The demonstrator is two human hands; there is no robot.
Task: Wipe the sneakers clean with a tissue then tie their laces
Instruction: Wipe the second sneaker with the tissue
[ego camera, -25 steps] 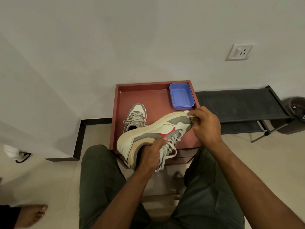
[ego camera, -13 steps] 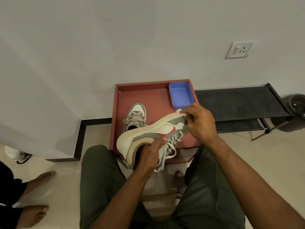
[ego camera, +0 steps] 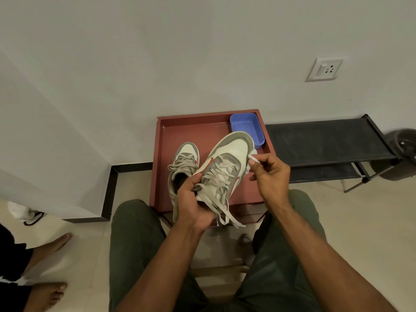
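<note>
Gripped at the heel and collar by the left hand (ego camera: 195, 207), one sneaker (ego camera: 221, 167) is held up over the front edge of the red tray (ego camera: 160, 167), upper facing the camera and toe pointing away toward the wall. Its laces (ego camera: 221, 204) are undone and left dangling below the hand, loose ends hanging down past the tray's front rim. On the other side, a crumpled white tissue (ego camera: 252, 159) is pinched between thumb and fingertips of the right hand (ego camera: 269, 174), so that grip is closed on the tissue, and it's held right up against the side of the sneaker's toe area. Whether the tissue is actually pressed on the shoe or just beside it can't really be told.

Closer in, dark green trousers are seen on both knees, spread either side of the tray's stand.

Further back, the second sneaker (ego camera: 183, 167) is sat flat inside the tray, toe away, laces also loose, partly hidden behind the left hand. A blue plastic container (ego camera: 246, 127) is parked in the tray's far right corner, just past the held sneaker's toe. To the right of the tray a black rack (ego camera: 324, 140) is stood against the wall, and a white wall socket (ego camera: 324, 69) is mounted higher up.
</note>
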